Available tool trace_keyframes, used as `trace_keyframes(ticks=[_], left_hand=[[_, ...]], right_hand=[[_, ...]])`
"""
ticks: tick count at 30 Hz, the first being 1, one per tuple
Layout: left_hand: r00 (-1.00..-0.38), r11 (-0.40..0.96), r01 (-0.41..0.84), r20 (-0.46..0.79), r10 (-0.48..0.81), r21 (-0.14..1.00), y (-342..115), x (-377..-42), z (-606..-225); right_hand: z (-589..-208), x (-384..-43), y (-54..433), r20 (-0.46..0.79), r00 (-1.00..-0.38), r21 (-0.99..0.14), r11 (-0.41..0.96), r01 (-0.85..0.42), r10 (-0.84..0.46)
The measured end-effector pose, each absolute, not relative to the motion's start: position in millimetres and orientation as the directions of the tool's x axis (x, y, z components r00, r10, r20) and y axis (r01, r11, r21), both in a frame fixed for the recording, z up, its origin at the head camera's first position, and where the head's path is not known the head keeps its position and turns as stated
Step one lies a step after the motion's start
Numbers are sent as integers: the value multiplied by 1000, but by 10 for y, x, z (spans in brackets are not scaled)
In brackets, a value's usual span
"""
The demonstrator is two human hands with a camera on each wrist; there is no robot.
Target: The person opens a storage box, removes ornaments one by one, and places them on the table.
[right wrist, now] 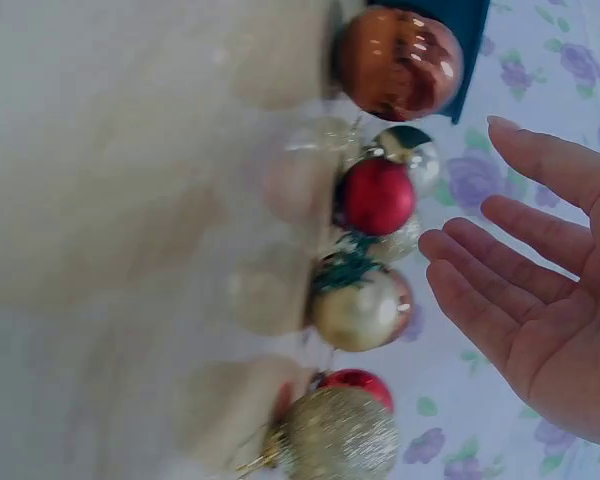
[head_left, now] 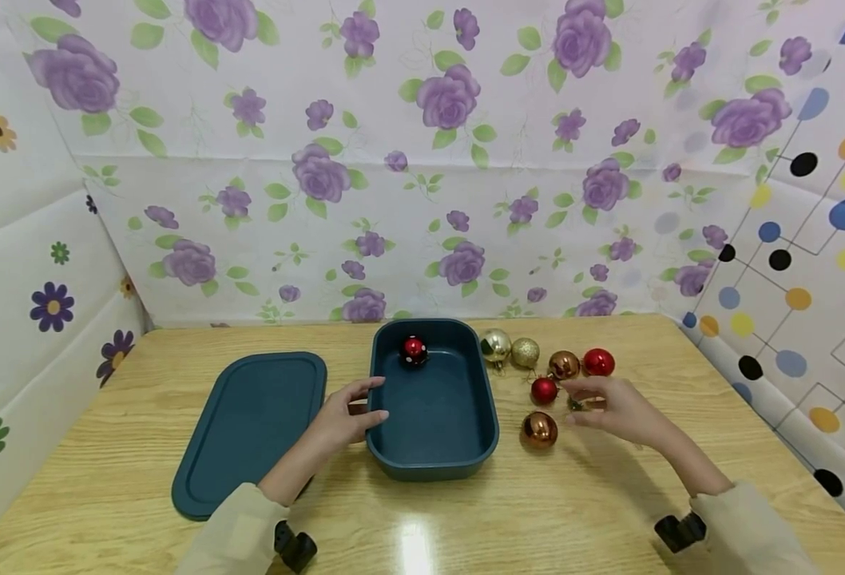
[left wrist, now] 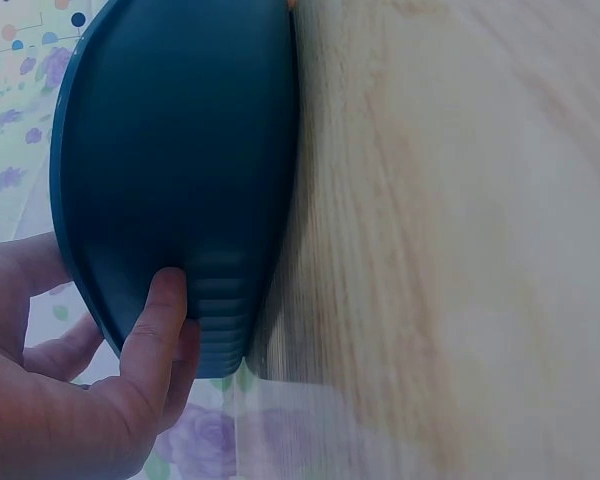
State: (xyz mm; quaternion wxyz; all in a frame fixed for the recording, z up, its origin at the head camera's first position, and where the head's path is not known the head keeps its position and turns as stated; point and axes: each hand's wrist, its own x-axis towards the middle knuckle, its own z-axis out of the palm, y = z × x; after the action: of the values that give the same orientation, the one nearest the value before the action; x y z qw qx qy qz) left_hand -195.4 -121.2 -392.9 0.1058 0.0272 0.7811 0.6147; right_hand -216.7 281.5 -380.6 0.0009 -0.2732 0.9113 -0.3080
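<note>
A dark teal rectangular box (head_left: 433,415) stands on the table, a red ball ornament with white dots (head_left: 413,350) inside near its far end. My left hand (head_left: 339,417) grips the box's left wall, with digits on both sides of the rim in the left wrist view. My right hand (head_left: 618,411) hovers over the ornaments with fingers apart, holding nothing. Nearest to it are a small red ball (head_left: 544,391) and a shiny copper ball (head_left: 539,430). In the right wrist view, a pale gold ball with green tinsel (right wrist: 360,308) lies below the fingertips.
A matching teal lid (head_left: 257,423) lies flat left of the box. Behind the right hand sit a large gold ball (head_left: 496,346), a glittery gold ball (head_left: 525,352), another copper ball (head_left: 564,364) and a red ball (head_left: 598,362). Flowered cloth (head_left: 394,200) hangs behind the wooden table.
</note>
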Motion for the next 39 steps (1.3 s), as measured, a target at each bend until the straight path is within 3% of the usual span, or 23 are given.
trace_keyframes(ticks=[13, 23, 30, 39], left_hand=[[-977, 247, -81, -126, 172, 966, -1223, -1953, -3928], [-978, 257, -81, -126, 164, 963, -1208, -1947, -3919], [-980, 254, -69, -113, 164, 965, -1215, -1942, -3928], [-981, 248, -81, -121, 151, 965, -1211, -1974, -3967]], right_hand=[[-3539, -2293, 2343, 208, -825, -550, 634, -543, -526], [-3528, -2517, 1743, 209, -804, -640, 544, -543, -556], [-3601, -2721, 1322, 199, -798, -615, 561, -554, -570], [-3694, -2904, 986, 103, -835, -601, 635, -485, -541]])
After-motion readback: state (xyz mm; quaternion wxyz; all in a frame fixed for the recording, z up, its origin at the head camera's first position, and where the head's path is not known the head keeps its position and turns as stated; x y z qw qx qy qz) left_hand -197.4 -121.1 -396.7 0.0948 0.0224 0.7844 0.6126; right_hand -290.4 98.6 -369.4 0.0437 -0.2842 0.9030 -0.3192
